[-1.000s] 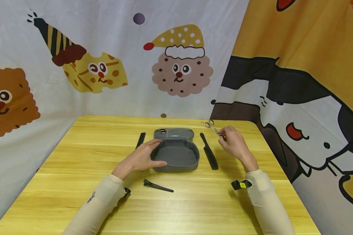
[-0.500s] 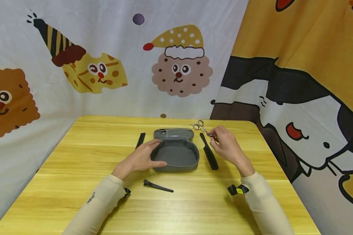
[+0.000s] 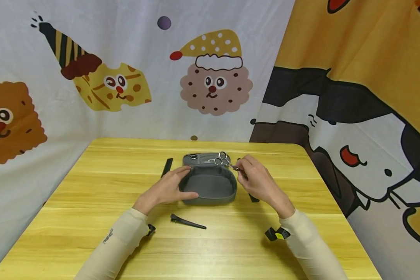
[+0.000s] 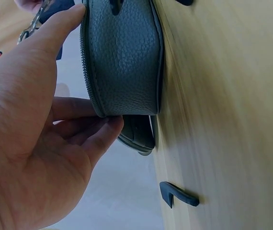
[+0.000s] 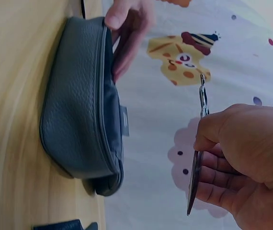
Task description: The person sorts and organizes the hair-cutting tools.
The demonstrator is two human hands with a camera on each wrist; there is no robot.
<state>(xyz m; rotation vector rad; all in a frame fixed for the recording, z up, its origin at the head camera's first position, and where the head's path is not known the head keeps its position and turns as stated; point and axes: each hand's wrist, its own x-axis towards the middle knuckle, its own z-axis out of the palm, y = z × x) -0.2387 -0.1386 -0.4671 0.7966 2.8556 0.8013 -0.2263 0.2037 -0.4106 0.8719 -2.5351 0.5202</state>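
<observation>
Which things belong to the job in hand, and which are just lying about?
In the job: scissors, pinched by the right hand; gray case, held by the left hand.
Seemingly lying about: black clip; dark strip; partly hidden black item.

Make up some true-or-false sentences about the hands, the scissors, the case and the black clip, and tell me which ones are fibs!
1. The right hand holds the scissors. True.
2. The case is closed. False: the lid of the case is open.
3. The left hand holds the case. True.
4. The black clip lies inside the case. False: the black clip lies on the table.
5. The finger loops of the scissors stick out from the hand. True.
</observation>
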